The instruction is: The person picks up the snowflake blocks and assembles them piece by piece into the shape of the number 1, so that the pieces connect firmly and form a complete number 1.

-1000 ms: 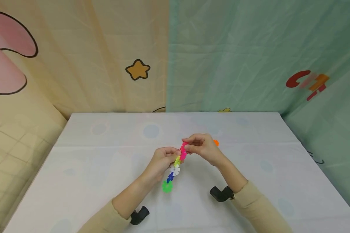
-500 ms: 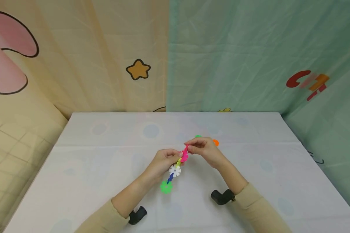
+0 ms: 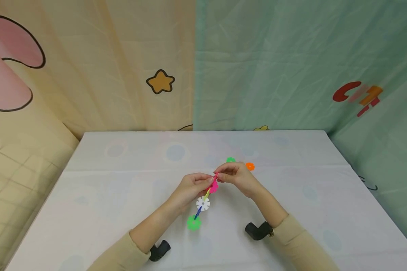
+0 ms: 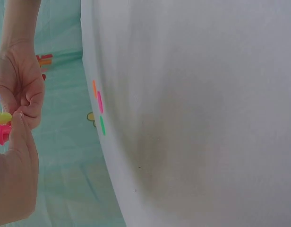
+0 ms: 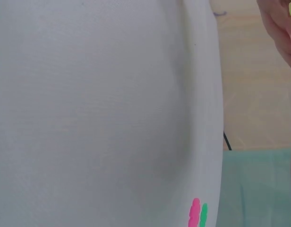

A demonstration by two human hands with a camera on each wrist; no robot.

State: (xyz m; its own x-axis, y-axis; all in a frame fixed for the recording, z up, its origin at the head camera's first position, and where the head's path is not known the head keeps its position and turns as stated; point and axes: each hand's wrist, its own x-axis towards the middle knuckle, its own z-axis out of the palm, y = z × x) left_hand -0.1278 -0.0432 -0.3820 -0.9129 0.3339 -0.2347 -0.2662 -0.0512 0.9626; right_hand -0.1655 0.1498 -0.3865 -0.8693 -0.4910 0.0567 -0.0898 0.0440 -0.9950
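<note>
A chain of notched plastic snowflake discs hangs slantwise between my hands in the head view. From its lower end run a green disc, a blue disc seen edge-on, a white disc, a yellow disc and a pink disc. Another pink disc stands edge-on at the top, where the fingertips of my right hand pinch it. My left hand holds the chain near the lower pink disc with thumb and fingers. In the left wrist view, the yellow disc shows by the fingertips.
On the white-covered table behind my right hand lie a loose orange disc and a green one. A loose pink disc lies between them in the left wrist view. Printed curtains stand behind the table.
Both hands have come down slightly with the chain, the right one more. The chain has twisted, so its white disc now faces up. The loose green disc has come into view behind the right hand.
</note>
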